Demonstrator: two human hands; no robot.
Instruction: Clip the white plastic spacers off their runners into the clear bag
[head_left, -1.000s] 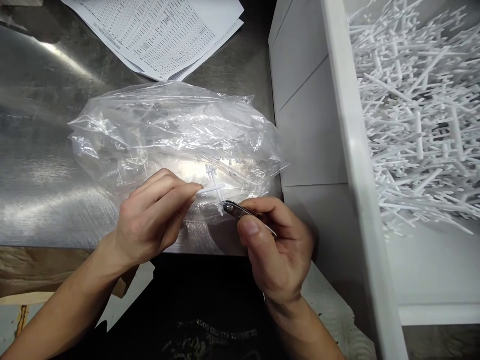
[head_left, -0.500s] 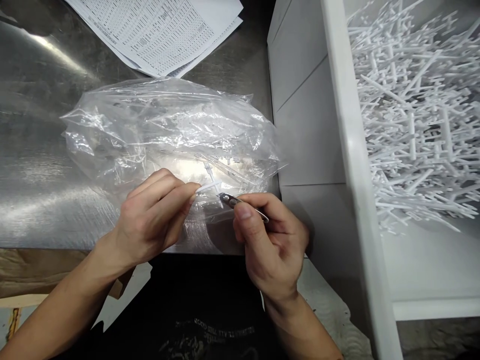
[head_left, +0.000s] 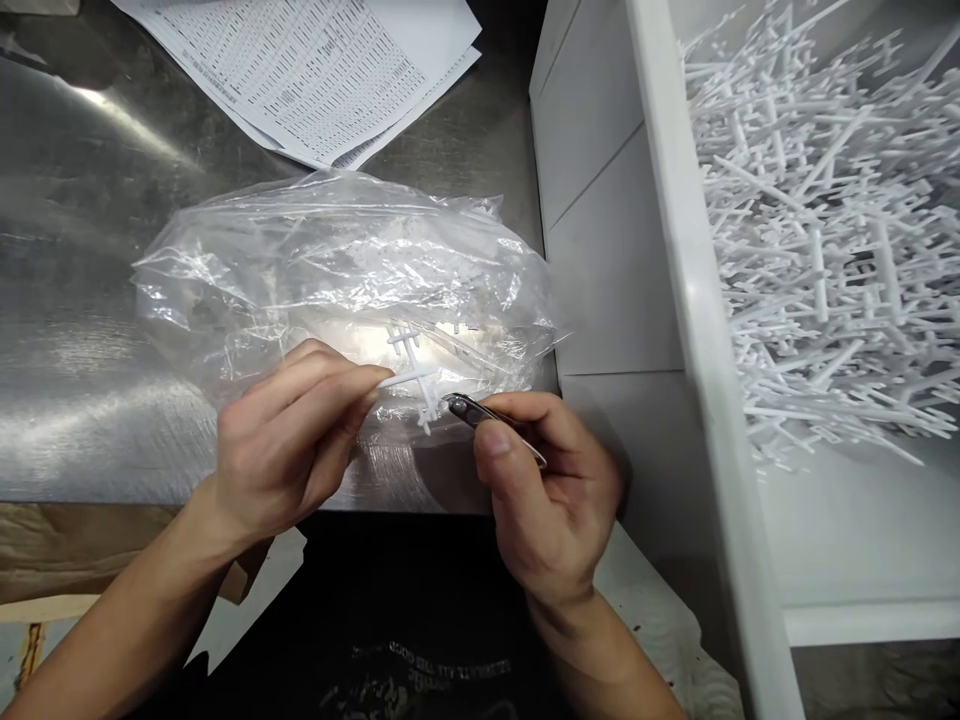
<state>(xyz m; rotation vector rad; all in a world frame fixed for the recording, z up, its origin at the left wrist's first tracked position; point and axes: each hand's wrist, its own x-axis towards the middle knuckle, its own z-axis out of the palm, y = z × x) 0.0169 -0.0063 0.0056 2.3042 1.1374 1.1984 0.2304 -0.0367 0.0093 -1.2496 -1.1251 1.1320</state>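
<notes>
Fingertips of the left hand (head_left: 289, 440) pinch a white branched piece (head_left: 405, 377) by its stem, above the near side of a clear plastic bag (head_left: 337, 240). The piece has shifted left, so its near end now sits just beside the tip of the small metal clipper (head_left: 484, 416), apparently out of its bite. The right hand (head_left: 551, 490) grips that tool between thumb and fingers.

The bench (head_left: 67, 380) is grey, shiny metal with scratches, and a bright streak of light (head_left: 124, 125) glows on its far left part. Along its right side stands a smooth pale panel (head_left: 615, 260) with thin dark lines.
</notes>
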